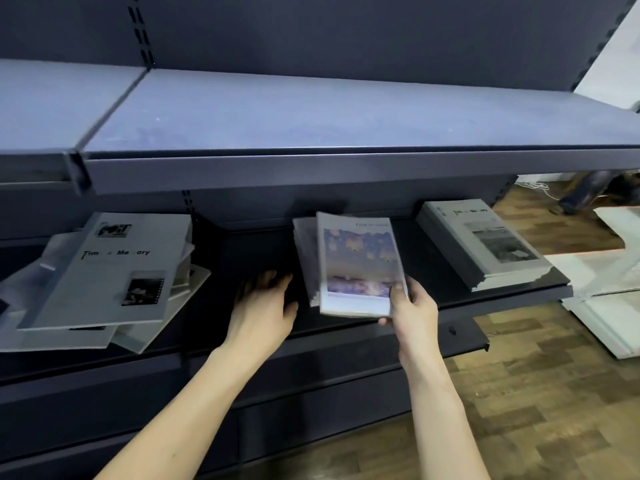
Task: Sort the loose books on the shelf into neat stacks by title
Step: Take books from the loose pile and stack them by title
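Head view: right hand pinches the near corner of a flat, glossy purple-cover book, thumb on top, above a ragged paper stack on the dark metal shelf; left hand, fingers spread, rests on the shelf just beside it; farther left of that hand sprawls a loose grey book pile; right of the right hand sits a squared grey stack.

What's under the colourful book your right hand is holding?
The colourful book, pinched at its near corner by the right hand, lies on a stack of pale books whose edges stick out on its left. Their covers and titles are hidden beneath it.
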